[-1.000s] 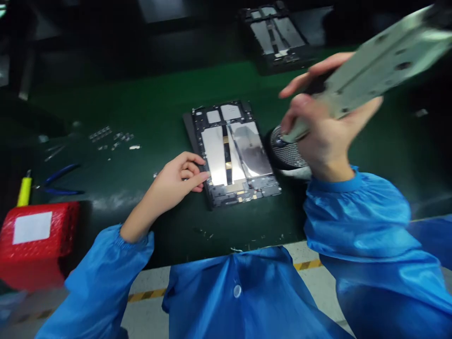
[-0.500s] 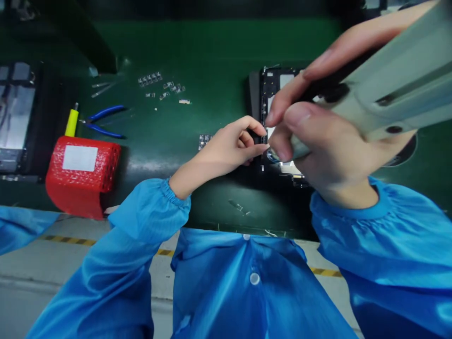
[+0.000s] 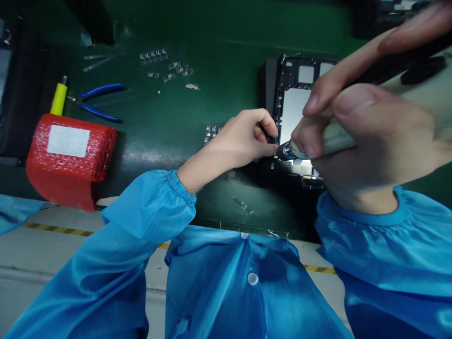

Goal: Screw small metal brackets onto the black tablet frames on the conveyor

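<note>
My right hand (image 3: 374, 127) is wrapped round a pale electric screwdriver (image 3: 342, 139). Its dark tip points down-left onto the left edge of an opened black electronic device (image 3: 293, 108) with silver plates inside. At that same edge is my left hand (image 3: 247, 136), fingers curled, with index finger and thumb close together beside the tip; whatever lies between them is too small to make out. My right hand and the tool hide much of the device's right side. Partly behind my left wrist lies a small strip of circuit boards (image 3: 211, 134).
Small circuit boards (image 3: 153, 56) lie on the green table (image 3: 148, 136). To the left are blue-handled pliers (image 3: 100, 89), a yellow-handled tool (image 3: 59, 98), a red bubble-wrap roll (image 3: 70, 150) and tweezers (image 3: 97, 61). A clear scrap (image 3: 242, 205) sits near the front edge.
The view has shifted, so the device appears further right. My right hand and the screwdriver have tilted lower, and the tip now shows at the device's edge. My left hand stays there.
</note>
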The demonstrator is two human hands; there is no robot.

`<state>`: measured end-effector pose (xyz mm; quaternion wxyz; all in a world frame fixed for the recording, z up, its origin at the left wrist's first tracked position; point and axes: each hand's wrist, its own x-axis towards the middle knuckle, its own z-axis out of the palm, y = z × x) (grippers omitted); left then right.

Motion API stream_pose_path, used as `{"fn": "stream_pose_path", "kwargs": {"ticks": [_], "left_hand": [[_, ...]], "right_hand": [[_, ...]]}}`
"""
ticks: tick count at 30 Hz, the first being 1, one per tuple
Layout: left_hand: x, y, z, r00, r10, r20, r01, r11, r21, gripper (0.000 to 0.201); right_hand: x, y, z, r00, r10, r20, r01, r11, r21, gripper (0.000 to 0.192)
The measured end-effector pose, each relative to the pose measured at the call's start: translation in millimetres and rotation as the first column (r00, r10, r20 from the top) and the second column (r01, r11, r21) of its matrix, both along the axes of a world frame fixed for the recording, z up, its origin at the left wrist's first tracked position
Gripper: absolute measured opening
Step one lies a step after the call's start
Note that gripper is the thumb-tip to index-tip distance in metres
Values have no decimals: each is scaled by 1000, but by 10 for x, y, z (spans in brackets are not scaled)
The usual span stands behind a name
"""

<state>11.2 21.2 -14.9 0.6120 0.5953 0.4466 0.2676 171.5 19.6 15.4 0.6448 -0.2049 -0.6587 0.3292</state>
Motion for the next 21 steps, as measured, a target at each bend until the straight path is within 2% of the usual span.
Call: {"fn": "stream_pose_path", "kwargs": {"ticks": [3, 7, 10, 14, 16, 21], "left_hand": [[2, -3, 29, 1000, -2, -5, 2, 1000, -19, 30], [-2, -4, 42, 1000, 5, 3, -5, 1000, -26, 31], [-4, 1, 17, 1000, 16, 12, -15, 999, -28, 32], [-14, 5, -46, 999, 5, 43, -5, 1000, 0, 30], [-20, 1, -68, 998, -2, 66, 2, 1000, -4, 29], [-15, -13, -77, 996, 13, 83, -11, 1000, -23, 26]], "right_hand": [[15, 27, -3, 1000, 5, 14, -5, 1000, 18, 35], [46, 21, 17, 999, 9, 45, -8, 1000, -26, 36], [61, 24, 14, 1000, 5, 27, -4, 999, -45, 35], [24, 56, -2, 999, -46, -17, 46, 999, 17, 35], [-17, 56, 3, 999, -36, -14, 37, 998, 50, 32], [-105, 15, 32, 998, 4, -63, -3, 1000, 14, 31]]}}
